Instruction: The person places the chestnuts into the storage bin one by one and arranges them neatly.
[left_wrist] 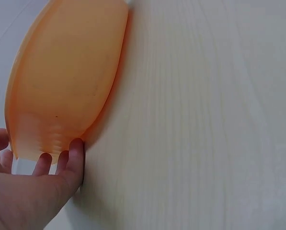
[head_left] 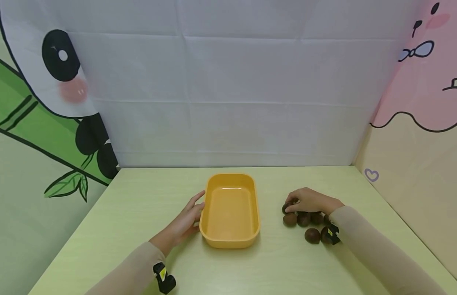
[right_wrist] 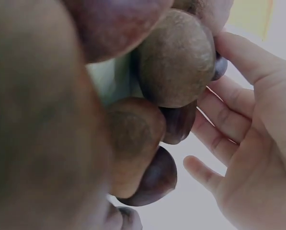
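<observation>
A yellow rectangular tray (head_left: pixel 232 244) rests near the middle of the table. My left hand (head_left: pixel 186 221) touches its left wall, fingers extended and loosely spread; in the left wrist view the fingertips (left_wrist: pixel 75 146) are right at the tray's wall (left_wrist: pixel 71 67). Over on the right, my right hand (head_left: pixel 309 200) reaches down to a group of brown chestnuts (head_left: pixel 290 220). Its thumb and fingers pinch a dark chestnut (head_left: pixel 285 208) at the group's far left, mostly covered by the hand. The right wrist view shows that chestnut (right_wrist: pixel 220 66) partly hidden between thumb and fingers.
Two chestnuts lie nearer to me, one of them (head_left: pixel 312 236) apart from the group and another partly behind the wrist camera (head_left: pixel 333 234). A white backdrop (head_left: pixel 236 102) rises along the table's far edge, with printed panels (head_left: pixel 416 164) at the sides.
</observation>
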Demonstrator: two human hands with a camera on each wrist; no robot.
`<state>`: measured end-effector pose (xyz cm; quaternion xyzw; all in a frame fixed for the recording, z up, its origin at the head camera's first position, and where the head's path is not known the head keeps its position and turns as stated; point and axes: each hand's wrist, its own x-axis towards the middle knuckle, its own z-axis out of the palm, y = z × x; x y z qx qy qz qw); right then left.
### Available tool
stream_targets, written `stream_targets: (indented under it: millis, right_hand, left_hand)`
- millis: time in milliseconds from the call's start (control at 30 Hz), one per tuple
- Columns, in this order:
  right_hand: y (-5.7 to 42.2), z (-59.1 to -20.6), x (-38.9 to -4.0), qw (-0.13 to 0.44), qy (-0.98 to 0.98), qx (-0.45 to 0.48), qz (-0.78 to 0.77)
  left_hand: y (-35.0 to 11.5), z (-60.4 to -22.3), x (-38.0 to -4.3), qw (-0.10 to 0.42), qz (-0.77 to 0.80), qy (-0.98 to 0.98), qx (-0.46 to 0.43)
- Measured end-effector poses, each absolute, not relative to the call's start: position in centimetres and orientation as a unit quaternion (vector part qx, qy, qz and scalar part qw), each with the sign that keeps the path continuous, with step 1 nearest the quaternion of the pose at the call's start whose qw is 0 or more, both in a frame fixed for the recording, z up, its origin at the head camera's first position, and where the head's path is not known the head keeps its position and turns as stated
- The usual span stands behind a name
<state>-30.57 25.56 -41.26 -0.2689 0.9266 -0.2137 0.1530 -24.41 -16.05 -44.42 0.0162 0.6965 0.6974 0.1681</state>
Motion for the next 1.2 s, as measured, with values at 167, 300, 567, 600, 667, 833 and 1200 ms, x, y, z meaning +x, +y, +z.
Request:
stream_targets:
  millis: [167, 300, 567, 600, 667, 833, 1200]
  right_hand:
    - [25.4, -40.6, -30.5, 0.155, 0.926, -0.266, -0.218]
    - [25.0, -39.3, -30.4, 0.153, 0.924, -0.271, -0.223]
    - [22.7, -36.9, -31.0, 0.139, 0.913, -0.301, -0.236]
    - [22.3, -36.7, -31.0, 0.136, 0.911, -0.305, -0.242]
    - [21.3, -36.1, -31.2, 0.128, 0.907, -0.312, -0.251]
    - [18.0, -35.1, -31.7, 0.111, 0.897, -0.338, -0.262]
    - [10.7, -34.6, -33.0, 0.093, 0.883, -0.374, -0.268]
  left_hand:
    - [-16.1, -44.4, -24.5, 0.168, 0.696, 0.697, 0.018]
    - [-16.1, -44.4, -24.6, 0.167, 0.695, 0.699, 0.021]
    - [-16.2, -44.5, -24.6, 0.168, 0.695, 0.699, 0.025]
    - [-16.2, -44.5, -24.6, 0.168, 0.694, 0.700, 0.024]
    - [-16.2, -44.5, -24.7, 0.167, 0.693, 0.701, 0.022]
    - [-16.2, -44.5, -24.7, 0.164, 0.696, 0.699, 0.018]
    - [-16.0, -44.8, -24.5, 0.164, 0.699, 0.696, 0.022]
